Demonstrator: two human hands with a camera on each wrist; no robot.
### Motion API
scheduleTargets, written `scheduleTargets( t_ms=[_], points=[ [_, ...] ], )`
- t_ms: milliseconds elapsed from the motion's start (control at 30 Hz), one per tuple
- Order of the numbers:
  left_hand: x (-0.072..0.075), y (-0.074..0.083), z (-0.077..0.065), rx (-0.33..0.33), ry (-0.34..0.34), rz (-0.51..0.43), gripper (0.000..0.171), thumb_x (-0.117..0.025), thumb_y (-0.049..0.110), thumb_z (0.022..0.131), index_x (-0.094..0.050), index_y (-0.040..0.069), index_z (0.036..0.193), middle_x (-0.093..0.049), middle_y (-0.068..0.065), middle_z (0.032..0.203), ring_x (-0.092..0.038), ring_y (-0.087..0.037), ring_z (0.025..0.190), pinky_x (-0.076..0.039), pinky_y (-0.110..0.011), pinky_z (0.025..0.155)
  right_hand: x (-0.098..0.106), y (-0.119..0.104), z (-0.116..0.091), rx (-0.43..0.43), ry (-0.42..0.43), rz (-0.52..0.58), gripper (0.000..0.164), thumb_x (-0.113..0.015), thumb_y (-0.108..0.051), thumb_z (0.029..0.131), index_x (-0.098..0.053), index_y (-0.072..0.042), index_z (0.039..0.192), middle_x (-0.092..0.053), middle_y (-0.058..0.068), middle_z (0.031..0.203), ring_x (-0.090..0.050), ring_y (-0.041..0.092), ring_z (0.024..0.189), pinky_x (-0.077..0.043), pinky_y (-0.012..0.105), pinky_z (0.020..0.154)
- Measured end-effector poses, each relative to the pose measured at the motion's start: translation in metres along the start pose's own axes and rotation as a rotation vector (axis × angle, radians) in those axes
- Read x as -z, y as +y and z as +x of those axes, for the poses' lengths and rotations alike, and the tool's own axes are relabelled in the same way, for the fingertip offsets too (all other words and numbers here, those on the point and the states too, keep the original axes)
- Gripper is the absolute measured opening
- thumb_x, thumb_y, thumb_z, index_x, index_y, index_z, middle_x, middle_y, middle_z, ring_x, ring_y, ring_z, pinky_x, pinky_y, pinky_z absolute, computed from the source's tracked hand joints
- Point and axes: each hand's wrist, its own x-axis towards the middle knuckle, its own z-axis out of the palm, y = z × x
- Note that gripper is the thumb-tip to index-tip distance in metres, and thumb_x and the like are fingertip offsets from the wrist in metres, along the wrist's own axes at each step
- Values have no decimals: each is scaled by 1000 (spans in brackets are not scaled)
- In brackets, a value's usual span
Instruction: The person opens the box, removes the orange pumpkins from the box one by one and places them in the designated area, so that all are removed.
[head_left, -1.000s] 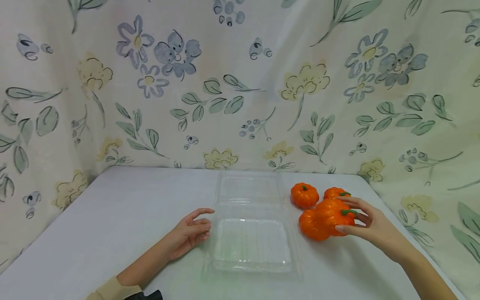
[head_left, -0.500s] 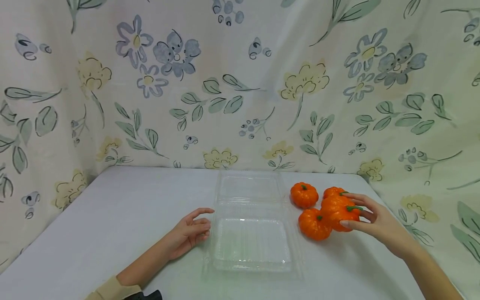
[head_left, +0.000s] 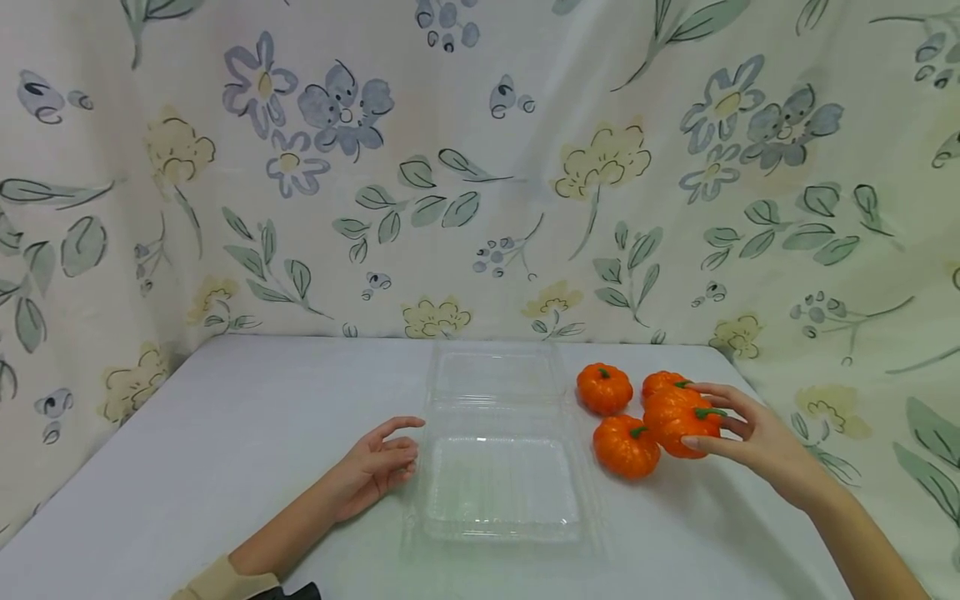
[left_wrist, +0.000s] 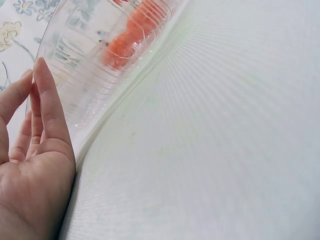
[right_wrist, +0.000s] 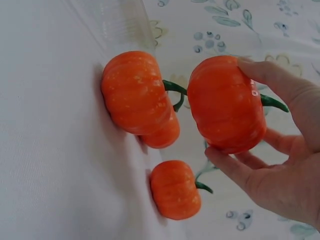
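Note:
My right hand point(head_left: 765, 446) grips a small orange toy pumpkin point(right_wrist: 227, 105) with a green stem, thumb on one side and fingers on the other. In the right wrist view this pumpkin hangs clear of the table. Close by on the table sit three more orange pumpkins: a front one point(head_left: 626, 447), a back left one point(head_left: 604, 389) and a back right one point(head_left: 663, 384), the last partly hidden behind the held one. My left hand point(head_left: 375, 471) rests on its side with loosely bent fingers, fingertips right at the left edge of an open clear plastic clamshell box point(head_left: 501, 530).
The box's lid point(head_left: 495, 375) lies folded back toward the rear of the white table point(head_left: 300, 392). A floral curtain point(head_left: 480, 167) hangs behind the table and along both sides. The pumpkins stand right of the box.
My right hand has moved the held pumpkin a little right and back, so it covers less of the front pumpkin, whose stem now shows. My left hand has stayed by the box.

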Motion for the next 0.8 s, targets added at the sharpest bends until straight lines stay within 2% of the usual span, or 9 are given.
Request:
scheduleTargets(
  t_ms=[67,133,400,567,800],
  points=[
    [0,0,0,-2,-2,2,36,-57,0,106,-54,18,138,-66,5,98,-66,-7,85,-59,-17,79,2,2,1,-3,4,5,68,-73,-22,101,-37,-6,157,-39,28,154,-48,57,135,-60,28,87],
    [0,0,-1,-4,-6,3,37,-57,-1,107,-54,19,137,-66,5,98,-66,-7,85,-59,-17,79,4,4,1,1,1,9,68,-72,-22,101,-37,-6,157,-38,30,154,-48,58,134,-62,36,89],
    [1,-1,-1,-10,-14,3,37,-57,0,106,-53,19,138,-66,5,98,-66,-6,85,-59,-17,79,12,9,0,-28,5,-9,69,-71,-25,101,-35,-7,157,-35,33,156,-44,62,135,-59,53,95],
    [3,-2,0,-22,-28,-2,37,-55,-2,107,-53,17,138,-66,4,99,-67,-6,85,-59,-17,79,15,13,1,-49,0,-29,72,-71,-25,101,-32,-2,158,-32,38,156,-41,66,135,-51,73,99],
    [3,-2,0,-18,-27,5,38,-53,-2,107,-53,20,138,-66,6,98,-67,-6,85,-59,-16,79,18,17,2,-90,-11,-47,75,-71,-28,101,-32,0,159,-34,39,155,-43,63,134,-52,70,99]
  ],
)
